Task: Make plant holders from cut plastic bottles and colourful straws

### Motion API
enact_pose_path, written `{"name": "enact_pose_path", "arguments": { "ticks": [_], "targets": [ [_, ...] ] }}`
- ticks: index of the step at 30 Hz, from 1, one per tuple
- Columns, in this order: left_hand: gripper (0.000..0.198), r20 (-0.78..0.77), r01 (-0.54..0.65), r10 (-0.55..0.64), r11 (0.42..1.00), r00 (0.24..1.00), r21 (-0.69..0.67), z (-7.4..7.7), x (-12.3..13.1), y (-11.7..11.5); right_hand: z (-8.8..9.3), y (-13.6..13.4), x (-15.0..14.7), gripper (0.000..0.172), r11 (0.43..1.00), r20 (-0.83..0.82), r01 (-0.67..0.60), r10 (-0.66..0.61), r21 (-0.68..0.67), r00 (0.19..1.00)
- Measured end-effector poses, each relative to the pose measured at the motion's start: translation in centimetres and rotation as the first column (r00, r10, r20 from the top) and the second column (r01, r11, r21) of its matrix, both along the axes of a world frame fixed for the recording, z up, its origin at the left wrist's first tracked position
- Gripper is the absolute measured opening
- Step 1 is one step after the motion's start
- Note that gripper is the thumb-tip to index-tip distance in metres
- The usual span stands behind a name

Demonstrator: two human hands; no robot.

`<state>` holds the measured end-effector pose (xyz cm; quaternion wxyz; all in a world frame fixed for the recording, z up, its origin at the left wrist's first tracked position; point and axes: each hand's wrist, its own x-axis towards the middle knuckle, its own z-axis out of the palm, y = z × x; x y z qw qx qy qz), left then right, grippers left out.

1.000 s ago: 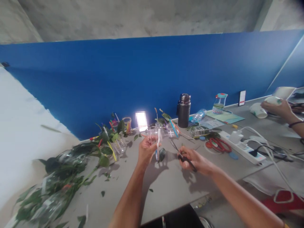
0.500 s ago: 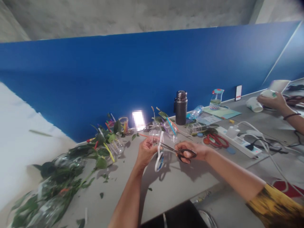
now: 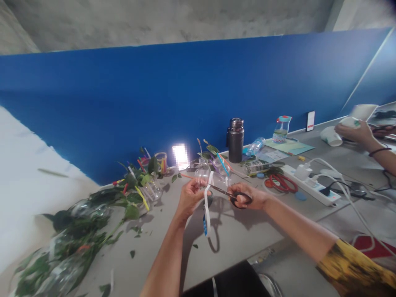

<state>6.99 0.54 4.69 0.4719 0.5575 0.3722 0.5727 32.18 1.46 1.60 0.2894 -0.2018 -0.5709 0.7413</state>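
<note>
My left hand [image 3: 189,199] pinches a narrow white strip [image 3: 207,216] near its upper part. The strip hangs down in a loop, and a blue patterned part shows on its lower left side. In my right hand [image 3: 253,195] is a pair of dark-handled scissors [image 3: 219,190]. Their blades point left and reach the strip beside my left thumb; whether they have cut into it I cannot tell. Just behind my hands lie clear plastic bottle pieces [image 3: 201,168], and an orange straw [image 3: 187,176] touches or passes behind my left fingertips.
Leafy cuttings [image 3: 93,222] and clear plastic cover the left side. A dark thermos [image 3: 236,142] stands behind. Red-handled scissors [image 3: 283,183] and a power strip [image 3: 312,187] lie right. Farther right, a co-worker's hand [image 3: 360,134] holds a paper cup. A black object [image 3: 229,282] is at the near edge.
The strip's hanging loop has dropped lower and narrowed, with its blue part farther down. My right hand and the scissors have shifted slightly left and up. My left hand stays nearly still.
</note>
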Motion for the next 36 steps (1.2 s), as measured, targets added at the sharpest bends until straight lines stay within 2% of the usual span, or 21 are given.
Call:
{"name": "enact_pose_path", "arguments": {
  "ticks": [5,7,8,10,12,14,15,17,21,24,27,28,30,31,33,34,36],
  "targets": [
    [0.029,0.058,-0.033,0.037,0.997,0.998,-0.064,-0.4,-0.2,0.5,0.2,-0.5,0.4,0.077,0.979,0.161,-0.167,0.148,0.113,0.976],
    [0.033,0.075,-0.061,0.068,0.994,0.995,-0.095,-0.5,-0.3,0.6,0.5,-0.8,0.4,0.072,0.978,0.314,-0.159,0.11,0.137,0.943],
    [0.034,0.069,-0.082,0.09,0.991,0.994,-0.103,-0.5,-0.4,0.7,0.6,-0.9,0.4,0.066,0.977,0.422,-0.122,0.038,0.174,0.906],
    [0.035,0.043,-0.142,0.146,0.985,0.988,-0.096,-0.6,-0.5,0.9,0.9,-1.2,0.4,0.055,0.939,0.621,-0.039,-0.194,0.342,0.759],
    [0.037,0.027,-0.183,0.185,0.981,0.982,-0.071,-0.7,-0.6,1.1,1.0,-1.6,0.7,0.05,0.83,0.701,-0.046,-0.439,0.556,0.562],
    [0.037,0.029,-0.188,0.189,0.981,0.982,-0.047,-0.9,-0.6,1.2,1.1,-2.0,1.1,0.05,0.722,0.713,-0.159,-0.575,0.673,0.402],
    [0.036,0.028,-0.185,0.186,0.982,0.982,-0.04,-1.0,-0.6,1.3,1.1,-2.1,1.4,0.051,0.694,0.723,-0.229,-0.596,0.683,0.349],
    [0.034,0.017,-0.187,0.187,0.982,0.982,-0.036,-1.1,-0.6,1.3,1.1,-2.2,1.8,0.058,0.676,0.76,-0.346,-0.582,0.65,0.291],
    [0.035,-0.014,-0.198,0.197,0.98,0.98,-0.027,-0.8,-0.3,0.9,1.5,-1.4,1.7,0.073,0.704,0.859,-0.5,-0.466,0.504,0.21],
    [0.036,-0.046,-0.252,0.251,0.968,0.967,-0.018,-0.5,-0.2,0.6,2.3,-0.4,1.1,0.073,0.69,0.889,-0.579,-0.431,0.435,0.155],
    [0.033,-0.059,-0.318,0.318,0.948,0.946,-0.002,-0.5,-0.3,0.7,3.4,0.4,1.3,0.061,0.668,0.884,-0.592,-0.424,0.451,0.195],
    [0.032,-0.052,-0.328,0.328,0.945,0.943,0.007,-0.5,-0.3,0.7,3.7,0.6,1.5,0.058,0.664,0.87,-0.57,-0.433,0.484,0.234],
    [0.029,-0.024,-0.335,0.336,0.942,0.942,0.038,-0.7,-0.2,0.8,4.4,0.7,1.7,0.047,0.648,0.796,-0.463,-0.479,0.606,0.371],
    [0.027,-0.007,-0.34,0.341,0.939,0.94,0.061,-0.7,-0.1,0.8,4.7,0.6,1.4,0.039,0.634,0.726,-0.369,-0.508,0.679,0.463],
    [0.023,0.0,-0.374,0.376,0.921,0.927,0.112,-0.8,0.2,0.6,4.9,0.1,-0.1,0.021,0.622,0.524,-0.099,-0.551,0.777,0.649],
    [0.022,-0.016,-0.403,0.409,0.905,0.912,0.137,-0.8,0.4,0.5,4.7,-0.2,-1.3,0.02,0.63,0.395,0.073,-0.568,0.773,0.722],
    [0.021,-0.063,-0.469,0.486,0.864,0.872,0.181,-0.7,0.6,0.1,4.1,-0.7,-4.6,0.027,0.692,0.153,0.372,-0.57,0.618,0.808]
  ]
}}
